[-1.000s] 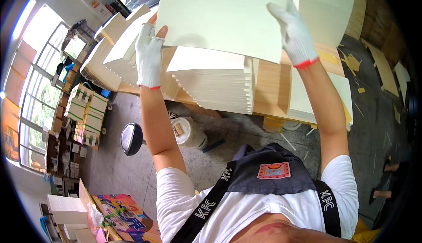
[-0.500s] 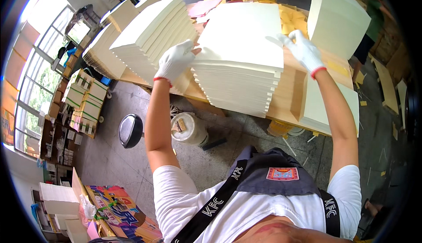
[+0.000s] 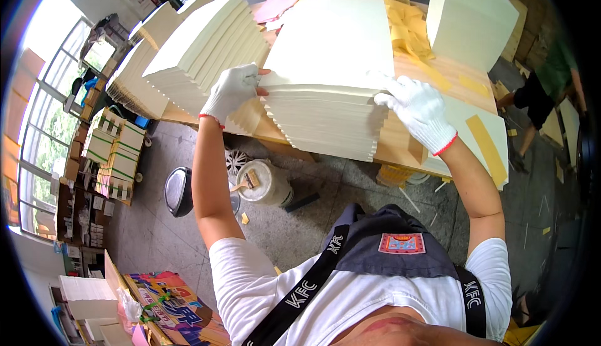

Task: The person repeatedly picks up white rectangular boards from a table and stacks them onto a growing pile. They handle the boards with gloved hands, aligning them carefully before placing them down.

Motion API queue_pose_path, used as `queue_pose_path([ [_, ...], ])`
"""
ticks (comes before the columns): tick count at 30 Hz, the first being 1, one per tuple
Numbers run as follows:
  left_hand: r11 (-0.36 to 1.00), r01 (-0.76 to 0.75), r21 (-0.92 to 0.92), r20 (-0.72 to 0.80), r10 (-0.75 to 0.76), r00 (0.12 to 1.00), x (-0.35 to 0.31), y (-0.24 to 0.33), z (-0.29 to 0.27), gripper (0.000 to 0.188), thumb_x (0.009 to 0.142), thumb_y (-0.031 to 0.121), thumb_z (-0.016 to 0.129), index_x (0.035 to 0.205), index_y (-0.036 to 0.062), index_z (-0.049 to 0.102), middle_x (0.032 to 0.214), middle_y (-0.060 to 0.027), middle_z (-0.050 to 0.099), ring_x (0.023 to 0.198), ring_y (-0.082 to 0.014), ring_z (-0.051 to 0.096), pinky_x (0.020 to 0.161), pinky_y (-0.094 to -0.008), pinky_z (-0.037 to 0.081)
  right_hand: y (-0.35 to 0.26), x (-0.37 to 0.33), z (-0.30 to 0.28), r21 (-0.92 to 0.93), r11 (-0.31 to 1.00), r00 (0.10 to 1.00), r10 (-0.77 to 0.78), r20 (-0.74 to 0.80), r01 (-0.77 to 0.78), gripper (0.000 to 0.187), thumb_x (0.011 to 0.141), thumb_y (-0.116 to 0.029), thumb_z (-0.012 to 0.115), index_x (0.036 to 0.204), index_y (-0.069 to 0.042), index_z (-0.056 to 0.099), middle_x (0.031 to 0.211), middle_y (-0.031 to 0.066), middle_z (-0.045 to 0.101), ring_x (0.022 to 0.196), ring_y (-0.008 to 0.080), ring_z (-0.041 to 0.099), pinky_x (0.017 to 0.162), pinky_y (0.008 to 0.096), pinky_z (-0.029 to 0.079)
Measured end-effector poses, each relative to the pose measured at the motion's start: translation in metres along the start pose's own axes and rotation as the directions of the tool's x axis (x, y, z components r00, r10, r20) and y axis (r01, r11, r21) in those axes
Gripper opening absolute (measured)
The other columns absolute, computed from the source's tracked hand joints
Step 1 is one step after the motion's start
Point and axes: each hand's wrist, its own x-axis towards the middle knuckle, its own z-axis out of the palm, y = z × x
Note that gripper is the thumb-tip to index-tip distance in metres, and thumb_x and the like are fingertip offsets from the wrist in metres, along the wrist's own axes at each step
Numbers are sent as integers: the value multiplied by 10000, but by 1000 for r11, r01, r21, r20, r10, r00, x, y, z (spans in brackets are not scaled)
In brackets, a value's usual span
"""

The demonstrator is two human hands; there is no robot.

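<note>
A tall stack of white paper bundles (image 3: 319, 117) stands in front of me at the table's near edge, a broad white sheet on its top. My left hand (image 3: 233, 90), in a white knit glove with bare fingertips, grips the stack's near left top corner. One finger rests on top and another sits lower at the side. My right hand (image 3: 416, 109), also gloved, is at the near right top corner. Its forefinger lies on the upper edge and its thumb presses against the side just below.
Fanned paper stacks (image 3: 206, 42) stand to the left, an upright white block (image 3: 469, 20) at the far right. Crumpled yellow paper (image 3: 410, 30) lies beyond my right hand. A yellow strip (image 3: 485, 149) crosses a low white pile. A brush (image 3: 249, 181) rests on a white bucket (image 3: 269, 189) below the table.
My right hand has moved nearer and down onto the stack's right corner. A yellow strip now lies on the low pile. The person at the right shows more fully. The view has shifted slightly.
</note>
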Motion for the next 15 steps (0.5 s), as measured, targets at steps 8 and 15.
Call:
queue_pose_path([
  [8, 999, -18, -39, -33, 17, 999, 0, -7, -1, 196, 750, -1, 792, 870, -17, 638, 932, -76, 736, 705, -135, 525, 703, -332, 511, -2, -2, 4, 34, 999, 1000, -2, -23, 3, 478, 887, -240, 674, 1357, -274, 595, 838, 70, 645, 737, 264, 665, 636, 391, 545],
  [15, 983, 161, -86, -15, -163, 987, -4, 29, 3, 171, 932, 10, 530, 967, -79, 672, 1044, -125, 728, 812, -187, 739, 701, -276, 567, -2, -6, 8, 63, 997, 996, -29, -88, 34, 483, 877, -219, 677, 1353, -236, 597, 895, 67, 657, 708, 272, 665, 627, 387, 549],
])
